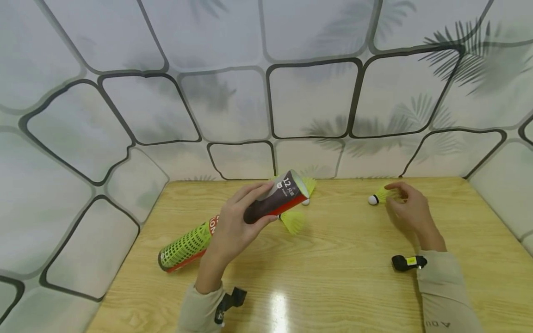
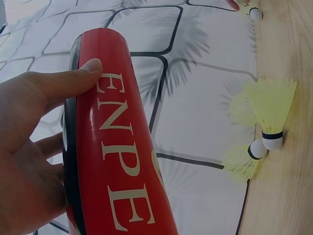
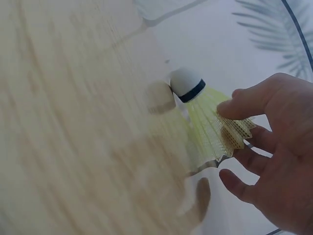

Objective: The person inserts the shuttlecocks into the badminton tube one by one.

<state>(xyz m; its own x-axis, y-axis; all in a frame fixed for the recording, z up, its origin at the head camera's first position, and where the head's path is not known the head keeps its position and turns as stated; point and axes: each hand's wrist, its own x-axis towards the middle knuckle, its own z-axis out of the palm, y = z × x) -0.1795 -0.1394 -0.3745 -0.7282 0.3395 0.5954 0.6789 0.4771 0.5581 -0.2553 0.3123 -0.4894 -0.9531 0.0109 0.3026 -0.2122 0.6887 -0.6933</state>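
My left hand grips a long shuttlecock tube around its upper part, thumb on one side and fingers on the other. The tube slants up to the right, its open rim at the upper end. A green mesh print covers its lower part; the left wrist view shows red with large pale letters. At the right, my right hand pinches the yellow skirt of a shuttlecock between thumb and fingers. That shuttlecock's white cork with a black band points left, close over the table.
More yellow shuttlecocks lie at the back middle of the wooden table, partly behind the tube in the head view. A patterned wall covering rises along the table's back edge and sides. Each wrist wears a small black camera.
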